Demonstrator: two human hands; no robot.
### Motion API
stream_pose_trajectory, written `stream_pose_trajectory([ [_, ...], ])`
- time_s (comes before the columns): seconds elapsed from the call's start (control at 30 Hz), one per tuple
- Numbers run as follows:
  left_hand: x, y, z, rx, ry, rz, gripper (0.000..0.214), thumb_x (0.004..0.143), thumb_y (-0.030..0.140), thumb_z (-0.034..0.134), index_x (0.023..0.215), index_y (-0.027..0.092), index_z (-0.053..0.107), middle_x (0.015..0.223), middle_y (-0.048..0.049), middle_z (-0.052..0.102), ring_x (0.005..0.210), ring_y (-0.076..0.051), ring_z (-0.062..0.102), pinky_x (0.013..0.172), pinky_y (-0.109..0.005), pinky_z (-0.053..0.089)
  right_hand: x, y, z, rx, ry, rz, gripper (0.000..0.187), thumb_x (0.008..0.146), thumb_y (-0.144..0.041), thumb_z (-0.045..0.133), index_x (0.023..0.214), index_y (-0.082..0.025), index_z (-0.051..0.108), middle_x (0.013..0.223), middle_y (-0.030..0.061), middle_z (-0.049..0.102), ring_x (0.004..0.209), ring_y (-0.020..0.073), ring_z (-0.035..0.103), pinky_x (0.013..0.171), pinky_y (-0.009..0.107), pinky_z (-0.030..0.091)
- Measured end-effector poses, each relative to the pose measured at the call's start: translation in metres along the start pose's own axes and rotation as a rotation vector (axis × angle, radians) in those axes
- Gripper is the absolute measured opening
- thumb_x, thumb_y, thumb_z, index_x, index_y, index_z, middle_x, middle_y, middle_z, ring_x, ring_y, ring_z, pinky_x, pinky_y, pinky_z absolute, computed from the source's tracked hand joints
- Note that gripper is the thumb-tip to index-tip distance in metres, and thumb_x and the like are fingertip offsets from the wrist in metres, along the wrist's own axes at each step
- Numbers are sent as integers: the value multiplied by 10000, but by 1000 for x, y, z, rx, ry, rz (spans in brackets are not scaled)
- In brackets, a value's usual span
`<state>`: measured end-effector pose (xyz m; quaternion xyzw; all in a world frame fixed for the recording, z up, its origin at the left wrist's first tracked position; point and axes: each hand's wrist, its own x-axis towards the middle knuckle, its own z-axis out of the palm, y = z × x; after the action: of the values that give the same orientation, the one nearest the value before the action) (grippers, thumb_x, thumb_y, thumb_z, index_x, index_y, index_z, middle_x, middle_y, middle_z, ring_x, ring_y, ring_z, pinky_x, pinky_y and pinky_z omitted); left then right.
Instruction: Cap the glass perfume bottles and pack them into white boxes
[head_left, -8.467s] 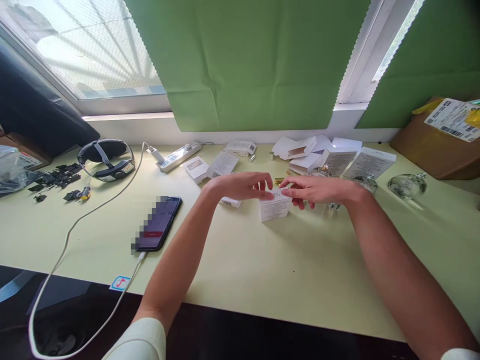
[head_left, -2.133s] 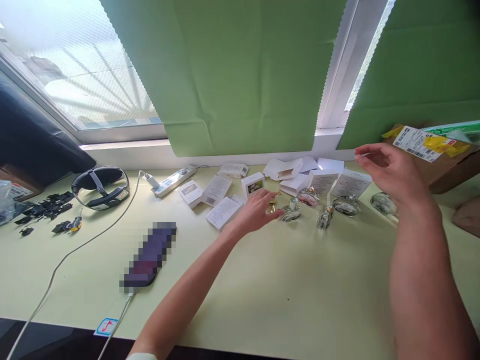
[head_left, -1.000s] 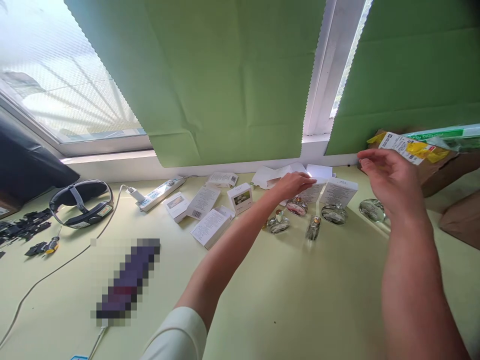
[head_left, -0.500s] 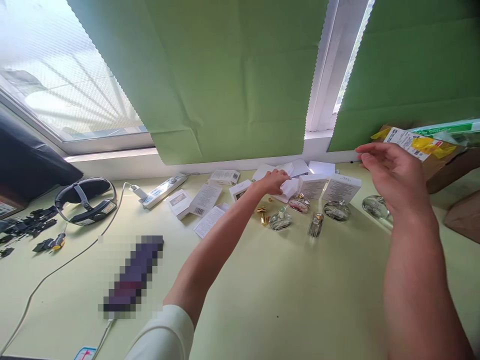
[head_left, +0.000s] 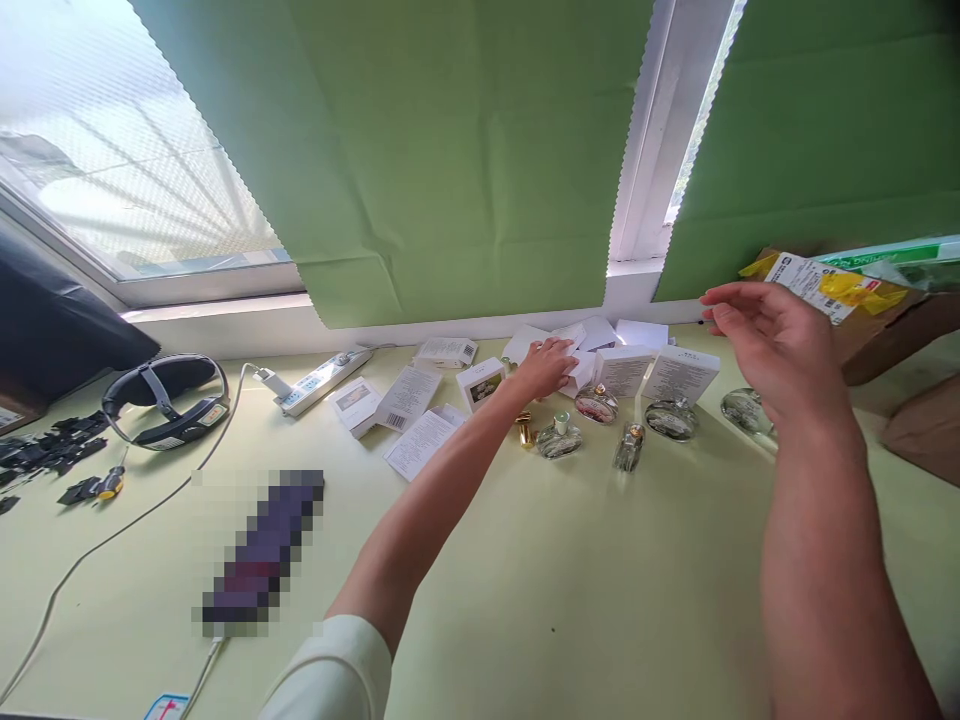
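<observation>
My left hand [head_left: 550, 369] reaches to the back of the table, fingers spread over the white papers and boxes [head_left: 582, 370]. Whether its fingertips touch them I cannot tell. Just in front lie a small gold cap [head_left: 525, 430] and a round glass perfume bottle [head_left: 559, 440]. A pinkish bottle [head_left: 597, 405] sits to their right, near a narrow glass bottle [head_left: 629, 447]. Another oval bottle [head_left: 672, 420] stands before a white printed box [head_left: 682, 376]. My right hand [head_left: 780, 345] hangs open and empty in the air, its forearm partly covering one more oval bottle [head_left: 744, 409].
Flattened white boxes [head_left: 409, 397] lie left of centre beside a power strip [head_left: 326, 382]. A head-strap device [head_left: 169, 405], a screwdriver [head_left: 112, 484] and a pixelated phone-shaped item [head_left: 262, 550] with a cable are at left. Cardboard boxes [head_left: 885, 330] stand at right.
The fingers of my left hand have spread a little over the white papers. My right hand has shifted slightly left, and the view has moved a touch.
</observation>
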<state>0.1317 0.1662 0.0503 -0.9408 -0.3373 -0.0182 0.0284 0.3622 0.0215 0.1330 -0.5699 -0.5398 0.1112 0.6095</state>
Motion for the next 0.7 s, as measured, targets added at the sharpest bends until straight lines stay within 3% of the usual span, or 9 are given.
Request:
stream_pose_trajectory([
  [0.13,-2,-5,-6,-23,-83,13,400,867,254,592,1267,239,594,1583,-94,334,1411,-304,339,1092,-546,348,-4,-7,5,16,48,-18,185,838,-378,653,985,-273,691,1041,44,719,975,248,669,903,488,539],
  [0.23,-2,-8,-8,-28,-91,2,423,880,204,547,1301,231,569,1553,-93,375,1381,-294,373,1076,-534,373,-5,-10,6,25,69,-32,208,831,-352,656,997,-233,701,996,50,726,949,217,672,867,438,544],
  [0.43,0,-7,-7,-3,75,-132,313,884,122,535,1177,178,628,1405,-145,438,1257,-298,447,1022,-486,418,-6,-10,6,55,58,-20,199,829,-322,670,997,-224,713,985,50,729,967,206,668,853,408,541],
  [0.53,1,-10,-12,-15,171,-233,312,905,58,444,1143,163,617,1333,-163,446,1181,-279,491,937,-433,472,-7,-8,5,59,45,-37,191,849,-337,662,1019,-261,706,992,38,723,978,221,671,864,430,546],
  [0.7,-2,-17,-45,-76,297,-290,397,919,51,414,1281,185,508,1304,-142,441,1078,-213,555,879,-349,501,-8,-6,6,45,-25,-42,176,887,-383,627,1047,-341,689,1043,7,714,1007,229,665,903,452,546],
])
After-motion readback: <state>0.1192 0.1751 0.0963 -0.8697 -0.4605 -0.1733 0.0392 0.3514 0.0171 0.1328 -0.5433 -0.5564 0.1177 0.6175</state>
